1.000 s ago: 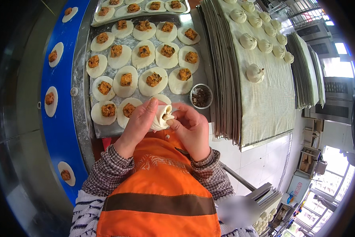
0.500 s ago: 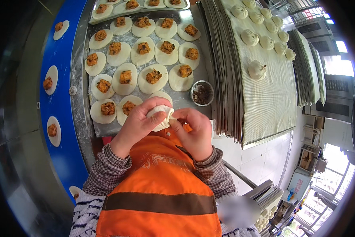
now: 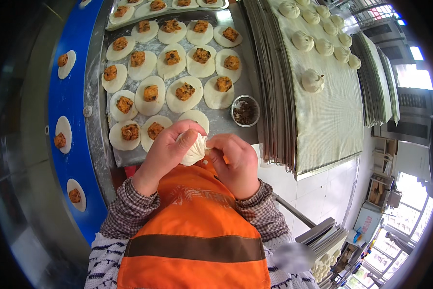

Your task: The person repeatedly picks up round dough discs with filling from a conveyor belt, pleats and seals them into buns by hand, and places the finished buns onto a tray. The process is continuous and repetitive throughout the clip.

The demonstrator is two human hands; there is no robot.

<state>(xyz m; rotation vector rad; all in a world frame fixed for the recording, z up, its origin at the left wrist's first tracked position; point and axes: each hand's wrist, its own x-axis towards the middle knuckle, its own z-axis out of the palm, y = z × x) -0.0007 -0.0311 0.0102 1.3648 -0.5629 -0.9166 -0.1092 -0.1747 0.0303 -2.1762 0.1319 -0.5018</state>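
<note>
While cradling left, pinching right

Holding the pleated bun [image 3: 193, 151] just off the near edge of the metal surface [image 3: 220, 121]. Wrapping its body with the left fingers [image 3: 182, 127]; aiming its axis rightward. Pinching narrowly at its gathered tip [image 3: 207, 144] with the right fingers [image 3: 223, 140], nearer there than the left.

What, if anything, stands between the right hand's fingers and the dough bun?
Nothing visible: the fingers of the right hand touch the dough bun at its gathered end; the left hand holds its other side.
</note>
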